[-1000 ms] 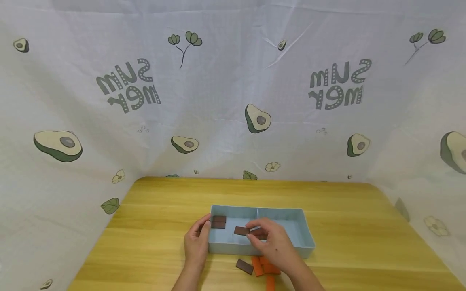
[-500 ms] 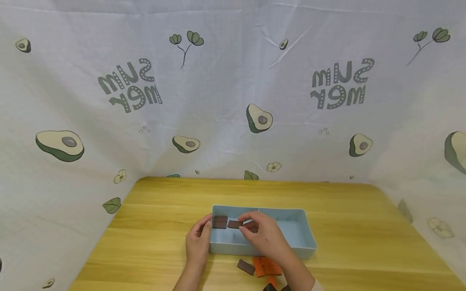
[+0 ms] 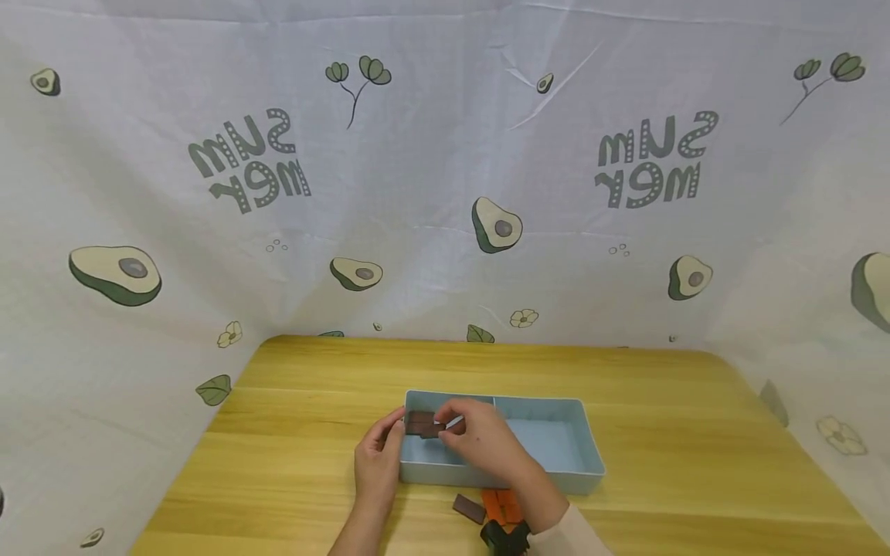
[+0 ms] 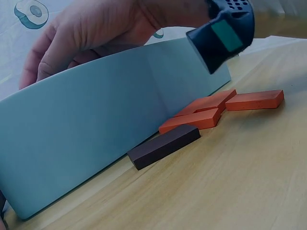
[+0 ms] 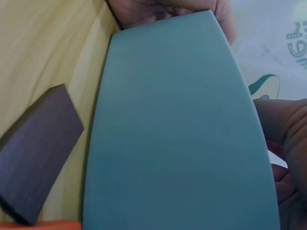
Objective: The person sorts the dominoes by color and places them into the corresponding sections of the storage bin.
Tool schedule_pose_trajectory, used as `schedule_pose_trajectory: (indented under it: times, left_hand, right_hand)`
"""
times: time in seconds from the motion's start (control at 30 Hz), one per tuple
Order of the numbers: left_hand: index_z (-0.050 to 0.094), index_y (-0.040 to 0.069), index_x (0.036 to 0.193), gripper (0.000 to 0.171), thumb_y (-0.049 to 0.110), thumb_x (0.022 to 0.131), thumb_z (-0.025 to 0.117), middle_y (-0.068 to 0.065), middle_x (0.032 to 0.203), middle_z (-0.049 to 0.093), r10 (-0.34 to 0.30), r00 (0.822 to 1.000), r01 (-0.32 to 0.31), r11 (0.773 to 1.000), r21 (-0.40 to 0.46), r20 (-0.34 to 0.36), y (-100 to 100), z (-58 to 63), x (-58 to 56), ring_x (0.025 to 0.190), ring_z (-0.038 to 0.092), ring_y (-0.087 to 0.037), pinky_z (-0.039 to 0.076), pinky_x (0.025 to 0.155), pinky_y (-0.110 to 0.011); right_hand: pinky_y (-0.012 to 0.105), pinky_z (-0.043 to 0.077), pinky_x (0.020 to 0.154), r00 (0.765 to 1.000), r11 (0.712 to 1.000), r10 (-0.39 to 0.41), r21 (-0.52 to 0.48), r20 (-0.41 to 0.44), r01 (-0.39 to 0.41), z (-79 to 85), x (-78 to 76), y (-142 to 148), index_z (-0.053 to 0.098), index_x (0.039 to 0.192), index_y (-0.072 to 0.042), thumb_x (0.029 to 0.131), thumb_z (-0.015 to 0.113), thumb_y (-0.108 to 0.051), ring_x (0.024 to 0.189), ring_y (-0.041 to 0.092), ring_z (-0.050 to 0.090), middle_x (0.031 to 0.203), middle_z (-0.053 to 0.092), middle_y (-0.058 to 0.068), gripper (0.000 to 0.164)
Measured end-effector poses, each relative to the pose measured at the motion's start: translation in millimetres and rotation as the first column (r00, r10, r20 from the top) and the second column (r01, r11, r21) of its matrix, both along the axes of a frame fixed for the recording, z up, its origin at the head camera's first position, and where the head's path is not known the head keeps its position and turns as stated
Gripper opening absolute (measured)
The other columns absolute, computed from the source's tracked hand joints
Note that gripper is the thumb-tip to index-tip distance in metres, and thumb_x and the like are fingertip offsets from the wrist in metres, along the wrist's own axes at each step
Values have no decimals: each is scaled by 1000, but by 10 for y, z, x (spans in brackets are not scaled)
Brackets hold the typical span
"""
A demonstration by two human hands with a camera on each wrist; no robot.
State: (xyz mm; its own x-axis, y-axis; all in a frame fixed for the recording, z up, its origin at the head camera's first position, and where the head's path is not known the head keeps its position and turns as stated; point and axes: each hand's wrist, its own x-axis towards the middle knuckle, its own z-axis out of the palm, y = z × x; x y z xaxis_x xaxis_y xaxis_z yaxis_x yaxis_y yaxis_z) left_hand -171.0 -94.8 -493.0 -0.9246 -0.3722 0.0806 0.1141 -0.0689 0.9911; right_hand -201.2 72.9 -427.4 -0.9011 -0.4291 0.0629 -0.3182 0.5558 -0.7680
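Note:
A light blue two-compartment box (image 3: 549, 448) sits on the table. My left hand (image 3: 375, 467) holds its left end, thumb near the front corner. In the left compartment, dark brown blocks (image 3: 417, 418) lie flat against the left wall. My right hand (image 3: 480, 440) reaches over the front wall and pinches another brown block (image 3: 433, 432) at the edge of those blocks. More brown shows inside the curl of the right fingers, partly hidden. In the left wrist view the box's front wall (image 4: 96, 115) hides what the right hand (image 4: 91, 33) holds.
Before the box lies a loose brown block (image 3: 469, 508), with several orange blocks (image 3: 502, 506) beside it, partly covered by the right wrist's black camera (image 3: 504, 537). A printed avocado curtain (image 3: 417, 170) hangs behind the wooden table (image 3: 334, 386).
My right hand has moved left inside the box, carrying the pinched brown block up to the blocks at the left wall. My left hand stays at the box's end.

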Motion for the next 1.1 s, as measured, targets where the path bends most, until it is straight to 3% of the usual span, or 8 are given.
schedule_pose_trajectory:
  times: [0.23, 0.63, 1.1]
  left_hand:
    - [70, 15, 107, 22, 26, 89, 63, 2, 109, 65, 5, 1000, -5, 1000, -15, 15, -14, -1, -18, 100, 57, -14, 46, 81, -24]
    - [68, 13, 110, 26, 28, 90, 61, -1, 112, 63, -23, 1000, 23, 1000, 2, 7, -22, -10, -4, 99, 55, -17, 45, 80, -26]
    - [68, 14, 111, 26, 29, 89, 62, 2, 113, 63, -25, 1000, 25, 1000, -3, 17, -24, -6, -6, 101, 55, -15, 45, 82, -26]
  right_hand:
    - [26, 50, 67, 997, 997, 74, 31, 4, -74, 8, -57, -52, 65, 98, -12, 84, 67, -10, 83, 13, 62, 96, 62, -1, 15]
    - [29, 48, 66, 993, 983, 69, 177, -100, -51, -77, -105, -153, 66, 93, -12, 80, 70, -7, 82, 15, 59, 90, 63, -2, 15]
    - [29, 48, 65, 993, 973, 77, 224, -85, -56, -78, -109, -181, 66, 94, -13, 78, 71, -6, 80, 14, 58, 88, 62, -4, 18]
